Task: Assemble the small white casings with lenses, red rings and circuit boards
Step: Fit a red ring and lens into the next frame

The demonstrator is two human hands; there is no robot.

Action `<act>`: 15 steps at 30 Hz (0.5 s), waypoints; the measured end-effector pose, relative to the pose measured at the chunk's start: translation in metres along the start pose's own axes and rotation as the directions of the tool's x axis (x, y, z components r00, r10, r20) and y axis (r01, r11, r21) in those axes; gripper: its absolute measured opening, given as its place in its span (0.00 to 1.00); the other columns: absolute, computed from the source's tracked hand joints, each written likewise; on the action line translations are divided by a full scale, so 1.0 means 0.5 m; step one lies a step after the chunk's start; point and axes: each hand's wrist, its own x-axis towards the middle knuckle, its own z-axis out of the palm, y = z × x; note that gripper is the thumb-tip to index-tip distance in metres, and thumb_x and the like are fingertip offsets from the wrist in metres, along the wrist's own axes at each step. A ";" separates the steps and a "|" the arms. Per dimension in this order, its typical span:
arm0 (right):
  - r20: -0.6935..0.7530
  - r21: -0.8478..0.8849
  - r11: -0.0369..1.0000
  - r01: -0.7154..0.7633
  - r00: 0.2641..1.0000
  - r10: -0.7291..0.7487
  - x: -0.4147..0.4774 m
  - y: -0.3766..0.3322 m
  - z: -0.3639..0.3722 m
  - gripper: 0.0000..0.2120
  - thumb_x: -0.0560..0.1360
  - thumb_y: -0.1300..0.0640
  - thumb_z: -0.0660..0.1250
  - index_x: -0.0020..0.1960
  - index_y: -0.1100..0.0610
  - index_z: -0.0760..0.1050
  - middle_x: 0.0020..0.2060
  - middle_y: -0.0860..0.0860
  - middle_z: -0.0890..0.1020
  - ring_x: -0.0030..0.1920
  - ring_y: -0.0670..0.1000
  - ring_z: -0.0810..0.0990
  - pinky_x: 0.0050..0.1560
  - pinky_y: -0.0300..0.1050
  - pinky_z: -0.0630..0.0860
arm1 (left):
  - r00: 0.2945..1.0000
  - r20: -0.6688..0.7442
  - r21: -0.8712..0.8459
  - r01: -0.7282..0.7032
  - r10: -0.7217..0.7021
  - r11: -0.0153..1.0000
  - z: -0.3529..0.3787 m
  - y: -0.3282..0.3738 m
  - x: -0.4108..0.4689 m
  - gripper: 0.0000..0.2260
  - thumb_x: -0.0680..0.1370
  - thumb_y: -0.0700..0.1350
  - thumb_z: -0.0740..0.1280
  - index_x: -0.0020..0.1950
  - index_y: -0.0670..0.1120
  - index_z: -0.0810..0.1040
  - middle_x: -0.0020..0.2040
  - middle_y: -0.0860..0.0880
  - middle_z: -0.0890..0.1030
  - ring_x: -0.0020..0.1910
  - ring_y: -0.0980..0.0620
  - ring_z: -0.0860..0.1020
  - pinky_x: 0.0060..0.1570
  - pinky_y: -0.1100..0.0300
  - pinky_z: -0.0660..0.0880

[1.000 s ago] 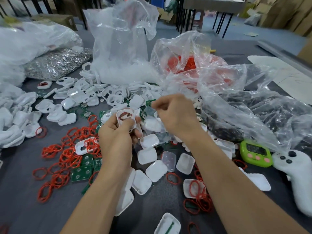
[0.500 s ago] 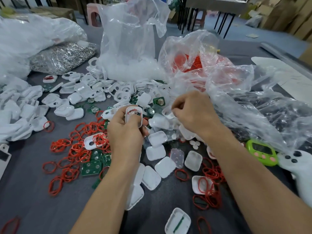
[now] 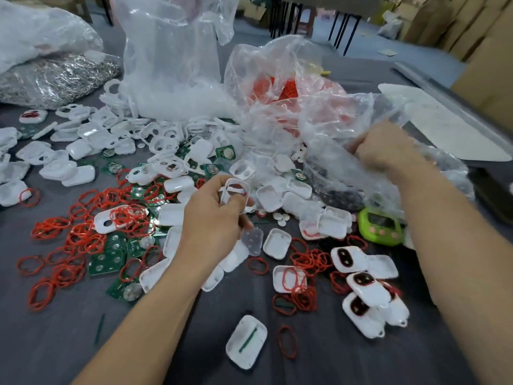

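Grey desk [image 3: 55, 343] cloth is carrying a dense scatter of parts. Loose red rubber rings [image 3: 83, 240] and green circuit boards [image 3: 107, 259] are lying at the left, and open white plastic casing shells [image 3: 277, 243] are spreading across the middle. Three closed white casings with dark lenses ringed in red [image 3: 366, 290] are lying stacked near the right forearm, with a lime-green digital timer [image 3: 380, 227] sitting beyond them.

At the back, a tall clear bag of white parts [image 3: 172, 65] is standing beside a clear bag of red rings [image 3: 277, 90], and a bag of silver metal pieces [image 3: 55, 79] is lying far left.

The left hand [image 3: 213, 218] is hovering over the centre of the desk, its curled fingers and thumb gripping a small white casing frame with a red ring seated in it [image 3: 235, 191].

The right hand [image 3: 385, 151], motion-blurred, is pressing against a crumpled clear bag of dark parts [image 3: 347, 162]; whether it is gripping the plastic cannot be told.
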 end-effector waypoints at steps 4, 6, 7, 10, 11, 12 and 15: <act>0.249 -0.076 0.981 0.176 0.956 -0.153 0.028 0.004 0.050 0.18 0.78 0.71 0.60 0.58 0.59 0.85 0.57 0.57 0.85 0.53 0.58 0.81 0.48 0.43 0.70 | 1.000 -0.007 0.030 0.015 -0.014 0.999 0.006 -0.006 0.000 0.14 0.79 0.37 0.64 0.44 0.56 0.80 0.42 0.48 0.86 0.28 0.45 0.81 0.28 0.54 0.71; 0.231 -0.125 0.976 0.176 0.962 -0.144 0.047 0.012 0.073 0.15 0.78 0.70 0.61 0.56 0.60 0.84 0.55 0.58 0.85 0.49 0.57 0.80 0.47 0.43 0.70 | 1.000 -0.016 0.031 0.023 -0.022 0.999 0.005 -0.012 0.002 0.13 0.79 0.37 0.64 0.45 0.55 0.80 0.42 0.50 0.87 0.27 0.47 0.80 0.25 0.56 0.70; 0.231 -0.153 0.973 0.170 0.964 -0.132 0.055 0.016 0.080 0.13 0.78 0.68 0.62 0.55 0.60 0.84 0.54 0.58 0.85 0.47 0.57 0.79 0.47 0.45 0.72 | 0.999 -0.020 0.031 0.030 -0.029 0.999 0.004 -0.014 0.002 0.12 0.79 0.37 0.64 0.46 0.54 0.80 0.42 0.50 0.87 0.26 0.48 0.79 0.24 0.57 0.69; 0.222 -0.151 0.977 0.151 0.968 -0.116 0.067 0.027 0.077 0.10 0.78 0.64 0.62 0.48 0.51 0.79 0.52 0.53 0.84 0.49 0.56 0.80 0.51 0.50 0.78 | 0.999 -0.013 0.035 0.043 -0.042 0.998 0.006 -0.019 0.004 0.09 0.78 0.37 0.64 0.48 0.50 0.80 0.42 0.49 0.87 0.24 0.49 0.77 0.23 0.60 0.68; 0.203 -0.134 0.978 0.162 0.970 -0.133 0.069 0.032 0.075 0.11 0.78 0.63 0.62 0.48 0.48 0.78 0.52 0.52 0.83 0.49 0.56 0.79 0.50 0.50 0.77 | 0.999 -0.011 0.033 0.043 -0.043 0.999 0.007 -0.019 0.004 0.09 0.77 0.37 0.64 0.48 0.50 0.80 0.42 0.49 0.87 0.25 0.49 0.78 0.23 0.61 0.68; 0.182 -0.124 0.975 0.185 0.970 -0.161 0.068 0.037 0.073 0.13 0.79 0.64 0.60 0.50 0.47 0.77 0.52 0.51 0.82 0.49 0.55 0.78 0.48 0.48 0.74 | 0.999 -0.010 0.029 0.044 -0.044 0.999 0.007 -0.019 0.005 0.09 0.77 0.37 0.64 0.47 0.51 0.80 0.43 0.49 0.87 0.25 0.49 0.78 0.23 0.61 0.68; 0.244 -0.159 0.959 0.235 0.951 -0.192 0.066 0.049 0.067 0.18 0.80 0.68 0.58 0.61 0.53 0.81 0.55 0.50 0.81 0.52 0.55 0.78 0.51 0.46 0.72 | 0.999 -0.007 0.025 0.048 -0.048 0.999 0.008 -0.020 0.006 0.11 0.77 0.37 0.65 0.45 0.53 0.80 0.43 0.48 0.87 0.25 0.49 0.78 0.23 0.61 0.67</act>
